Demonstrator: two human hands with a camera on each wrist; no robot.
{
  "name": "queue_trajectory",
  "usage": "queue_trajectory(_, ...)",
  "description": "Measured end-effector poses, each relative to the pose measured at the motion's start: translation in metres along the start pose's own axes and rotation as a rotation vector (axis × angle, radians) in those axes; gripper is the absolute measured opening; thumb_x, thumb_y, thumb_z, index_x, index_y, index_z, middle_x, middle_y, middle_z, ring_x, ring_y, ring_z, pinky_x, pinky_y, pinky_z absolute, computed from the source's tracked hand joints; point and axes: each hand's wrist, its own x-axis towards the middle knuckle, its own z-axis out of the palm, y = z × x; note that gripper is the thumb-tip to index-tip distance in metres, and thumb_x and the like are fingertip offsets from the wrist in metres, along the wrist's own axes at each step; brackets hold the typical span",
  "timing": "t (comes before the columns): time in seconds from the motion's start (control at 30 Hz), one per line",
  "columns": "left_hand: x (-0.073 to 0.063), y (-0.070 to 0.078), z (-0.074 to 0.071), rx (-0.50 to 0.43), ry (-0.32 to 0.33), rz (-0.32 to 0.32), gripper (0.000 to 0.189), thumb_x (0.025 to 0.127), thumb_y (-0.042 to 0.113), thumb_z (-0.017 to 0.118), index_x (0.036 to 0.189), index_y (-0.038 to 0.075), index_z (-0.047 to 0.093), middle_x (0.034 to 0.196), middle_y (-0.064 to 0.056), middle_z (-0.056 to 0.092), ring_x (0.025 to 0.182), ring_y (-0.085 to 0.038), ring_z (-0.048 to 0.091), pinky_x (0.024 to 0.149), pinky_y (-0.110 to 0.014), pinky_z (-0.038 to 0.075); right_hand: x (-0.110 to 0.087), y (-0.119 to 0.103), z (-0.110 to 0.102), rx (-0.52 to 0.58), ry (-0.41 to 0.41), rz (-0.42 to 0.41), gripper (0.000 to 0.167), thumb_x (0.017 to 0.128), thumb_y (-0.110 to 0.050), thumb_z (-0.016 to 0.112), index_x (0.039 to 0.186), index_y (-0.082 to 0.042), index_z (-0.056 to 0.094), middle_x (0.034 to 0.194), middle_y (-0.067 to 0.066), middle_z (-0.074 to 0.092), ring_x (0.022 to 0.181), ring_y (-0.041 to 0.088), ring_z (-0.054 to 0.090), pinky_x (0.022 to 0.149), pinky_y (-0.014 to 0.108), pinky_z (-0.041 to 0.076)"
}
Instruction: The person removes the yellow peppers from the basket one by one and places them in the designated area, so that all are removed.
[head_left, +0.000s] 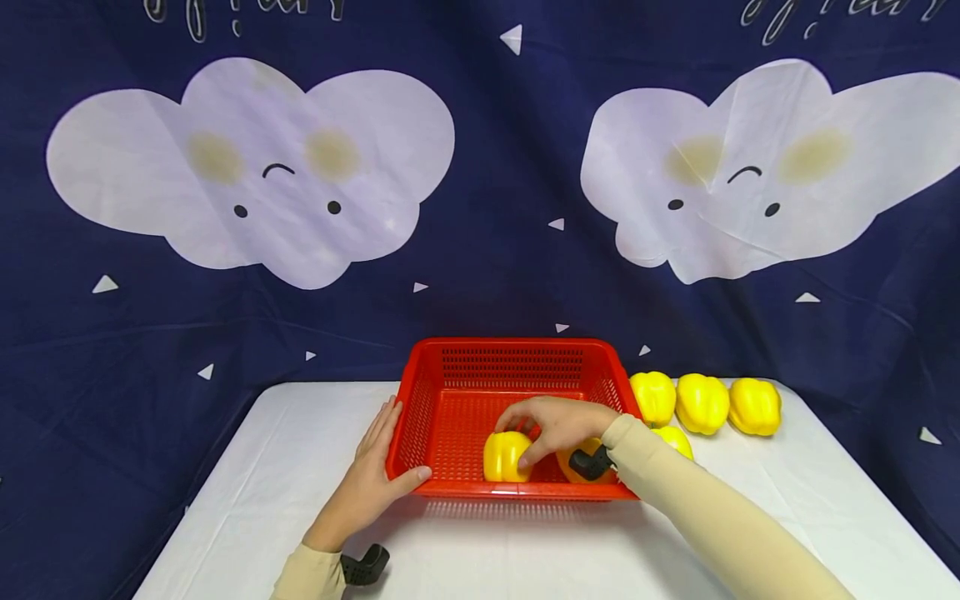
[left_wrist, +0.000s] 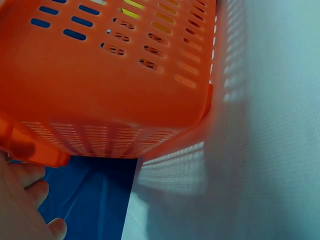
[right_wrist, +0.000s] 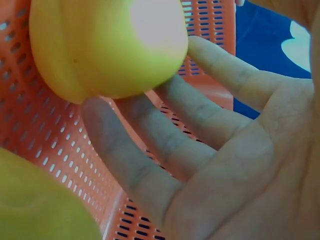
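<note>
A yellow bell pepper (head_left: 507,457) is inside the red plastic basket (head_left: 517,490), near its front wall. My right hand (head_left: 558,423) holds this pepper from above, thumb on one side and fingertips on the other. In the right wrist view, the fingertips touch the underside of the same pepper (right_wrist: 110,50). A second yellow bell pepper (head_left: 567,467) lies in the basket's front right, partly covered by my right wrist. My left hand (head_left: 369,473) rests against the basket's left front corner, its fingers straight along the outer side and its thumb by the front rim.
Right of the basket, three yellow bell peppers (head_left: 702,404) stand in a row at the back. Another yellow pepper (head_left: 675,440) sits before them, partly hidden by my sleeve. A white cloth (head_left: 247,492) covers the table, and a dark blue curtain (head_left: 510,292) hangs behind it.
</note>
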Motion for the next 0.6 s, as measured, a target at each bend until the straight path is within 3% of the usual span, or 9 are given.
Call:
queue_trajectory(0.27, -0.0002, 0.0009, -0.0003, -0.005, 0.001, -0.004, 0.101, 0.086, 0.040, 0.077, 0.161, 0.007, 0.018, 0.168, -0.009, 0.008, 0.153, -0.036, 0.010, 0.111, -0.073, 0.018, 0.0027, 0.0007, 0.0051, -0.034, 0.004, -0.016, 0.063, 0.075, -0.024, 0.088, 0.130, -0.016, 0.058, 0.112, -0.008, 0.063, 0.105, 0.011, 0.058, 0.093, 0.030, 0.050)
queue_trajectory(0.6, 0.0001, -0.0008, -0.0002, 0.002, 0.007, 0.012, 0.101, 0.086, 0.040, 0.077, 0.161, 0.006, 0.018, 0.168, -0.011, 0.009, 0.152, -0.038, 0.010, 0.112, -0.072, 0.017, 0.0074, 0.0005, 0.0090, -0.050, 0.017, 0.009, 0.063, 0.073, -0.021, 0.090, 0.127, -0.016, 0.058, 0.111, -0.007, 0.061, 0.101, 0.014, 0.058, 0.089, 0.032, 0.053)
